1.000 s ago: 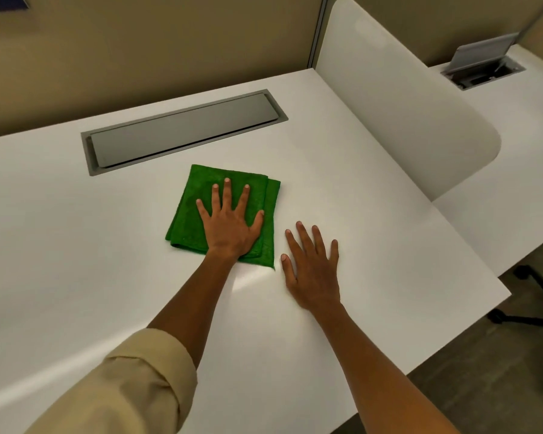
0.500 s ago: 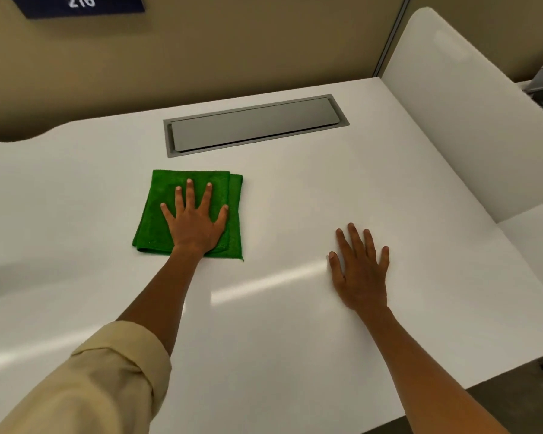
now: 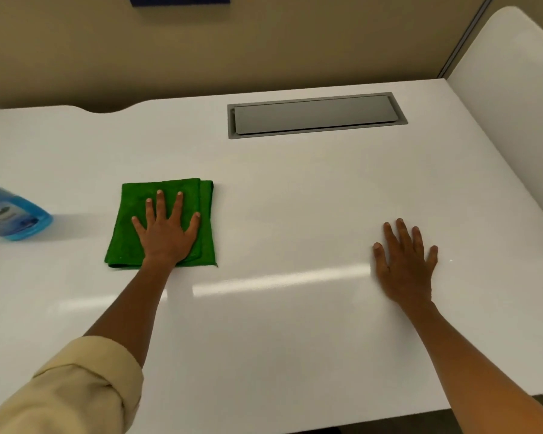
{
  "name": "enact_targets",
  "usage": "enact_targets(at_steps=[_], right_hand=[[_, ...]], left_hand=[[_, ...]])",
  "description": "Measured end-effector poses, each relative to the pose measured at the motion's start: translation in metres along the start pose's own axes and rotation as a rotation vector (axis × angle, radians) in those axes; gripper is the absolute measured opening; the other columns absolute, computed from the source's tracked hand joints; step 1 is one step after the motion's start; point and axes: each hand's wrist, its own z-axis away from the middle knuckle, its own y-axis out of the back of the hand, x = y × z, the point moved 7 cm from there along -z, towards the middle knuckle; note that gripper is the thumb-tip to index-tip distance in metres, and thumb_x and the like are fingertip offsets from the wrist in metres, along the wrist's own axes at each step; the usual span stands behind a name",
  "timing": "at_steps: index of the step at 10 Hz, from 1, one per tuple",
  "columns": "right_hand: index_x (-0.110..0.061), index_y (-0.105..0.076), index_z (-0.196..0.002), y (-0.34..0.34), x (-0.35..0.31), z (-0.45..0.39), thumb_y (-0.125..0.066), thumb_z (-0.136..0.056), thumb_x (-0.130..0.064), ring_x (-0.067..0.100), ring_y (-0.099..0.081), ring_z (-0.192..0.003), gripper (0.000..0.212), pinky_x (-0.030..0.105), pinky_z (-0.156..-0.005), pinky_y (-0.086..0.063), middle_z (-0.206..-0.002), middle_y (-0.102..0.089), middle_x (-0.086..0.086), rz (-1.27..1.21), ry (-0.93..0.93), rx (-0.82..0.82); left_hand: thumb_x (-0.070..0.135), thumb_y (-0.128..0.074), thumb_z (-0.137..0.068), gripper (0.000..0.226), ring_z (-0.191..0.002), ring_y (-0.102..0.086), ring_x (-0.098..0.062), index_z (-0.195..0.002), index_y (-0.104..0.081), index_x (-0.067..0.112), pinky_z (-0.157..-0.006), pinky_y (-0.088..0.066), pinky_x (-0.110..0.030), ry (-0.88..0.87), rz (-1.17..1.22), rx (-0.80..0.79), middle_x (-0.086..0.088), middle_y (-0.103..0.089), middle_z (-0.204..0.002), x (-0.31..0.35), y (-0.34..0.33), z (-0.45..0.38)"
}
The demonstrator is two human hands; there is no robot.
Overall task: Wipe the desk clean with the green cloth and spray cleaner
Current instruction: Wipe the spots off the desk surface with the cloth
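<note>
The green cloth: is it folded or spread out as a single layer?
Folded. The green cloth shows a second layer's edge along its right side, under the flat left hand.

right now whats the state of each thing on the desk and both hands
green cloth: folded, flat on the desk
left hand: open, palm pressed on the cloth
right hand: open, flat on bare desk
spray bottle: at the left edge, untouched, mostly out of frame
cable hatch: lid closed
desk: white, glossy
</note>
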Motion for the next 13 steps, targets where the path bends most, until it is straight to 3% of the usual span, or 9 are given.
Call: enact_targets(at_steps=[4, 6, 10, 13], right_hand=[[-0.033, -0.022, -0.154, -0.004, 0.002, 0.001, -0.012, -0.095, -0.061, 0.022, -0.006, -0.151, 0.066, 0.061, -0.117, -0.005, -0.164, -0.014, -0.007, -0.007, 0.021, 0.003], [-0.031, -0.022, -0.154, -0.001, -0.002, 0.005, -0.01, -0.094, -0.061, 0.024, -0.006, -0.151, 0.068, 0.062, -0.116, -0.004, -0.164, -0.014, -0.005, -0.017, 0.033, -0.006], [-0.03, -0.017, -0.155, 0.0, -0.005, 0.006, -0.007, -0.092, -0.063, 0.025, -0.003, -0.151, 0.071, 0.062, -0.116, -0.001, -0.165, -0.009, -0.005, -0.007, 0.049, -0.049], [-0.035, -0.005, -0.156, -0.001, -0.005, 0.008, -0.014, -0.094, -0.065, 0.025, 0.006, -0.152, 0.069, 0.062, -0.116, 0.004, -0.165, 0.002, -0.005, -0.029, 0.066, -0.108]], left_hand=[[0.068, -0.022, -0.093, 0.07, -0.15, -0.001, -0.031, -0.154, -0.007, 0.037, -0.114, -0.003, -0.066, 0.107, -0.01, 0.008, -0.006, -0.002, -0.164, -0.085, 0.002, 0.072], [0.074, -0.011, -0.086, 0.078, -0.15, -0.004, -0.032, -0.154, -0.008, 0.037, -0.113, -0.005, -0.067, 0.148, 0.012, 0.025, -0.007, -0.004, -0.164, -0.103, -0.001, 0.111], [0.074, -0.005, -0.084, 0.079, -0.15, -0.002, -0.032, -0.154, -0.005, 0.036, -0.114, -0.006, -0.067, 0.152, -0.009, 0.02, -0.006, -0.001, -0.164, -0.064, -0.011, 0.171], [0.072, -0.009, -0.089, 0.074, -0.15, -0.005, -0.031, -0.154, -0.008, 0.037, -0.115, -0.01, -0.066, -0.04, -0.026, 0.019, -0.005, -0.005, -0.164, 0.023, -0.022, 0.197]])
